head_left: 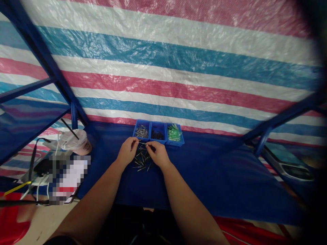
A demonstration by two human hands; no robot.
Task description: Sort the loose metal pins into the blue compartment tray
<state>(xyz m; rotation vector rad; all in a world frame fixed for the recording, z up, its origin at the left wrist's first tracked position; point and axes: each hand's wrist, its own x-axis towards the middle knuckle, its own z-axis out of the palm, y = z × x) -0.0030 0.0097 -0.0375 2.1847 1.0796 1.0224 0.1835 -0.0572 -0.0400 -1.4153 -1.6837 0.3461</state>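
Note:
Both hands are just in front of three joined blue bins, over the table. My left hand [128,149] is closed in a pinch by the left bin; what its fingertips hold is too small to make out. My right hand [158,153] pinches near the middle bin, with a thin pale sliver showing at its fingertips that I cannot name. Between and below the hands lies a loose pile of thin dark and silvery pin-like pieces [142,160]. Silvery metal pins [141,131] fill the left bin, small dark parts [157,134] the middle one, and green pieces in clear plastic [174,132] the right one.
The blue tabletop [201,170] runs between blue frame posts, with a striped plastic sheet [178,85] behind. At left stand a lidded drink cup [76,141] with a straw, a pixelated phone-like object [68,178] and cables. A scale-like device [293,166] is at right.

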